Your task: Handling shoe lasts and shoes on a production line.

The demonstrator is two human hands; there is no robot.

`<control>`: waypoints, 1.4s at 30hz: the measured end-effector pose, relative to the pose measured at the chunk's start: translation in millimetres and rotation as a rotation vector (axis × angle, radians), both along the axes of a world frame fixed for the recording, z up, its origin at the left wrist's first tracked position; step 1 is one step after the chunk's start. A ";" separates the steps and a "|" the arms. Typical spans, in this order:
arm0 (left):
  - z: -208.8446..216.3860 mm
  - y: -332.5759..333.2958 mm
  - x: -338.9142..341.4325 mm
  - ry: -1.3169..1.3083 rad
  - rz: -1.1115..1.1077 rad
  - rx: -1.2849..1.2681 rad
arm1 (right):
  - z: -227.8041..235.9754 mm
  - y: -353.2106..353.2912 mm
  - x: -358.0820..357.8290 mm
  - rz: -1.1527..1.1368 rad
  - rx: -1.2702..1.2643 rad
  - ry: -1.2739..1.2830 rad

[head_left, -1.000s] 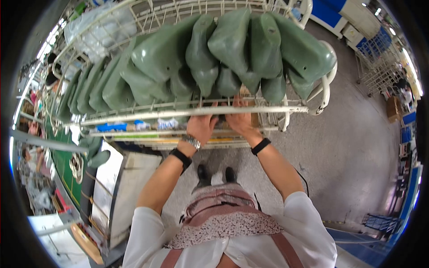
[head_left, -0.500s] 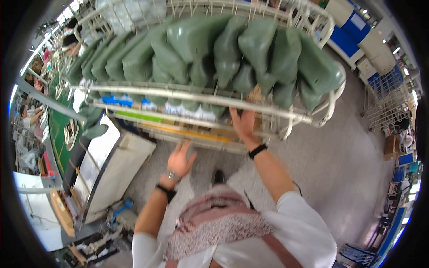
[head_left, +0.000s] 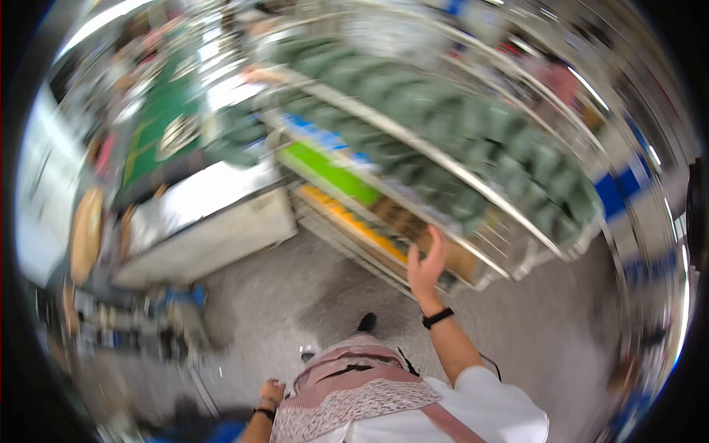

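Note:
A white wire cart (head_left: 509, 198) stands at an angle before me, its upper basket heaped with green pieces shaped like shoe lasts (head_left: 443, 107). Close to the near rail of its lower rack is my right hand (head_left: 427, 272), fingers spread and nothing in it; whether it touches the rail I cannot tell. My left hand (head_left: 272, 391) hangs low beside my pink apron (head_left: 347, 384), away from the cart. Its fingers curl inward, with no object showing in them. On the lower rack lie a bright green sheet (head_left: 332, 173), blue pieces (head_left: 314, 131) and an orange-yellow strip (head_left: 354, 221).
To the left is a bench with a white side panel (head_left: 214, 240). Beyond it runs a green surface with pale shoes (head_left: 179, 136). A skin-coloured blur like another person's hand (head_left: 262, 74) shows at the cart's far left end. Blue-and-white boxes (head_left: 624, 184) stand right.
The view has swung, so the cart now slants down to the right. My left hand has dropped from near the cart to my side. My right hand has come off the upper rail.

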State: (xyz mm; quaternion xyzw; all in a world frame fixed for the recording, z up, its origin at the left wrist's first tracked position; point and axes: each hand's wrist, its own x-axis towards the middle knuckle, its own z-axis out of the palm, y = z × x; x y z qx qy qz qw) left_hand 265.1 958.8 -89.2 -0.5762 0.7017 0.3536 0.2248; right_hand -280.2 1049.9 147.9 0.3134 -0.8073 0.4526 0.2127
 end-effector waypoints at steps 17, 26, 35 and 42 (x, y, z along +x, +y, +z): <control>44.3 91.2 131.8 0.208 1.252 -0.003 | -202.3 -198.5 261.2 1.186 1.010 -0.675; 106.2 48.7 286.6 0.065 1.604 -0.515 | -266.6 -338.3 359.7 1.355 1.439 -0.574; 178.0 23.7 466.3 -0.393 1.717 -0.908 | -267.9 -496.7 554.8 1.649 1.363 -0.404; 187.6 43.3 598.3 -0.732 1.669 -0.912 | -206.5 -505.2 619.6 1.689 1.198 -0.463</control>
